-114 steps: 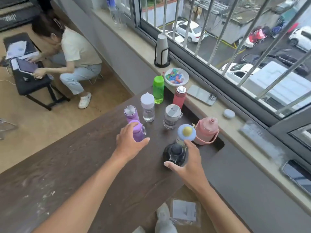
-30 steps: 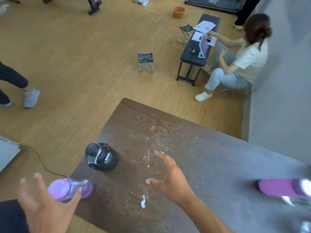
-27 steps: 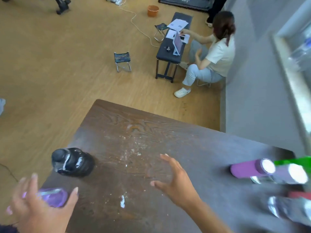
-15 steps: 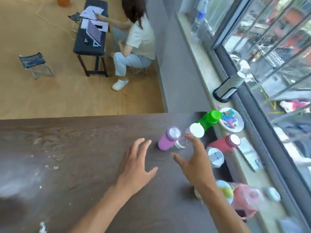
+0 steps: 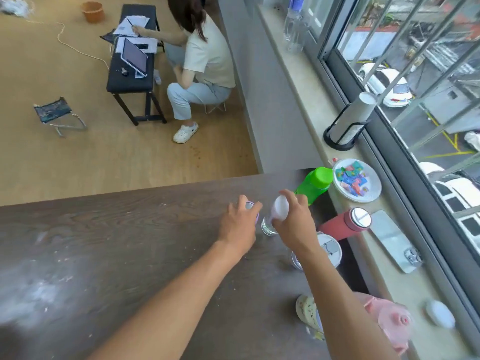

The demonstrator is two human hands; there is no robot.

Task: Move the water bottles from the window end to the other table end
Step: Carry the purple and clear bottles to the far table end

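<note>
I see the clear bottle with the white cap (image 5: pixel 278 213) standing on the dark wooden worktop (image 5: pixel 109 242) near the window end, and my right hand (image 5: pixel 294 222) is wrapped around its cap and neck, fingers curled over the top. Just to its left, my left hand (image 5: pixel 240 224) covers the purple bottle (image 5: pixel 251 207); only a sliver of its lid and side shows past my fingers, which are closed over it, so both hands are clamped, one on each bottle, and close beside each other.

Behind the right hand, toward the sill, the green bottle (image 5: pixel 313 184) stands at the worktop's far corner. The red bottle with the silver lid (image 5: pixel 345 224) stands to the right, at the worktop's edge by the sill. A clear tumbler with a white lid (image 5: pixel 328 252) is partly hidden by my right forearm. Nearer to me, a patterned bottle (image 5: pixel 307 311) and a pink jug (image 5: pixel 389 324) sit at the worktop's right edge, both blurred.

On the windowsill (image 5: pixel 306 100) I see a white plate of coloured sweets (image 5: pixel 357 180), a stack of paper cups in a black holder (image 5: pixel 349 122), a silver phone (image 5: pixel 394 240) and a plastic water bottle (image 5: pixel 293 24) farther off. On the floor beyond, a seated person (image 5: pixel 202 63) works at a low black bench (image 5: pixel 131 71).
</note>
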